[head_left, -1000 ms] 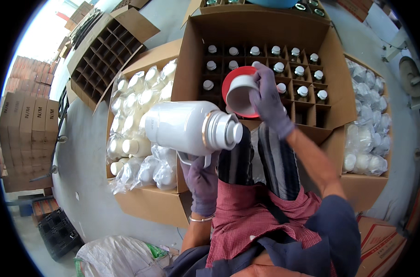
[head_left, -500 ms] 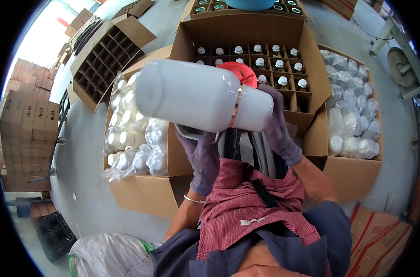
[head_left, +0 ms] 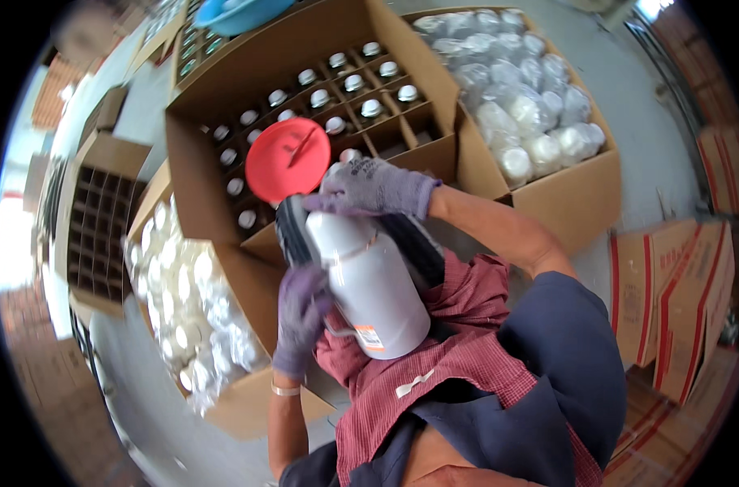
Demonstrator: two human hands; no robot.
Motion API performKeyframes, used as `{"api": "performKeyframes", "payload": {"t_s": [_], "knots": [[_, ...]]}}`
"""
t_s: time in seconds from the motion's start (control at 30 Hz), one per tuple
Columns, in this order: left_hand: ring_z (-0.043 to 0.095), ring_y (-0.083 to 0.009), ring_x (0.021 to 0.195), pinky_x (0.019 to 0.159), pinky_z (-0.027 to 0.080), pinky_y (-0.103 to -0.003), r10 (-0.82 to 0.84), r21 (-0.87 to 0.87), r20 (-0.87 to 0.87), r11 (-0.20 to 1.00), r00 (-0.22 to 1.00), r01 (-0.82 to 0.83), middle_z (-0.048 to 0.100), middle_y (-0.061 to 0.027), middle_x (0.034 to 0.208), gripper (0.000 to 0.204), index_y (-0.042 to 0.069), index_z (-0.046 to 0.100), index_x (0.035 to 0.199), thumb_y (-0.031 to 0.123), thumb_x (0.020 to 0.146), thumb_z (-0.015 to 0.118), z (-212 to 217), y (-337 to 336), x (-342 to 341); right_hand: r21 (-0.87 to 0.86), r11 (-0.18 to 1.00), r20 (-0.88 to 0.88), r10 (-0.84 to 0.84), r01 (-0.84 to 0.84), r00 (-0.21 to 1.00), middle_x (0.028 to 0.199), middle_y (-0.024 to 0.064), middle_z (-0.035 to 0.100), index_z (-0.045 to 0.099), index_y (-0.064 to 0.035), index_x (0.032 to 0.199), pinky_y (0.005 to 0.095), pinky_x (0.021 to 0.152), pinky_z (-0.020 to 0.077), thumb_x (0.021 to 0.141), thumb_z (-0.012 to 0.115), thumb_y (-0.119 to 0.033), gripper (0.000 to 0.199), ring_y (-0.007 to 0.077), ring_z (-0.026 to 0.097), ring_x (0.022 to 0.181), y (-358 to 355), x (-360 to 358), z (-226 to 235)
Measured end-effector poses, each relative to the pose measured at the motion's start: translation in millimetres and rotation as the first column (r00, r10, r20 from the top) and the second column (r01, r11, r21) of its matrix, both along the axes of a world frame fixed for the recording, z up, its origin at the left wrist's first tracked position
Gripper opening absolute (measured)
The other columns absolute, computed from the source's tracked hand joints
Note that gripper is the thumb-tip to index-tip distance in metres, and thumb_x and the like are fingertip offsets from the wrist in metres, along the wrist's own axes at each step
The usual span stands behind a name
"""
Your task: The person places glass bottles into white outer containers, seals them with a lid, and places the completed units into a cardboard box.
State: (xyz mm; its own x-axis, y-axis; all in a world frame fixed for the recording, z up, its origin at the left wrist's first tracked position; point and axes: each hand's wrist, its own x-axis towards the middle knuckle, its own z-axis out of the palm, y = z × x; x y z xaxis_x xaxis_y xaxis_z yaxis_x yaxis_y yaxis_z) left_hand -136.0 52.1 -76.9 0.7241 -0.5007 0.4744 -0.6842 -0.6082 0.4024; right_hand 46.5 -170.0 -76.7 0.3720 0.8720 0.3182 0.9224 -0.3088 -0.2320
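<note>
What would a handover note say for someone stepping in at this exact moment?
Left hand, in a purple glove, grips the side of the white plastic bottle, held tilted over the lap.
Right hand, in a grey glove, sits on the bottle's neck end. The round red cap shows just beside it; whether it is seated cannot be told.
Divided cardboard box ahead holds capped bottles, with some cells open.
Cardboard box of bagged white bottles stands at right.
Done: many cells filled. Left: this bottle is not yet in a cell.
</note>
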Motion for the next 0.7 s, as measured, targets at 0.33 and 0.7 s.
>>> {"api": "performKeyframes", "payload": {"t_s": [0.33, 0.7], "knots": [[0.048, -0.0306, 0.126, 0.107, 0.036, -0.04, 0.286, -0.385, -0.533, 0.757, 0.796, -0.529, 0.048, -0.0189, 0.137, 0.04, -0.005, 0.045, 0.134, 0.009, 0.097, 0.036, 19.4, -4.0, -20.7, 0.457, 0.019, -0.799, -0.43, 0.889, 0.42, 0.085, 0.0061, 0.068, 0.067, 0.0004, 0.097, 0.0303, 0.066, 0.0485, 0.093, 0.057, -0.02, 0.023, 0.0162, 0.061, 0.068, -302.7, 47.2, -52.5], [0.03, -0.0312, 0.134, 0.112, 0.019, -0.045, 0.405, -0.013, -0.602, 0.857, 0.688, -0.516, 0.035, -0.0182, 0.144, 0.073, -0.001, 0.027, 0.144, 0.049, 0.096, 0.047, 52.6, -68.7, 46.3, -0.108, -0.309, -0.394, -0.859, 0.945, -0.326, 0.11, 0.0188, 0.067, 0.068, -0.0081, 0.112, 0.0393, 0.093, 0.0469, 0.084, 0.056, -0.043, 0.046, 0.0334, 0.063, 0.105, -537.7, 141.0, -175.3]]}}
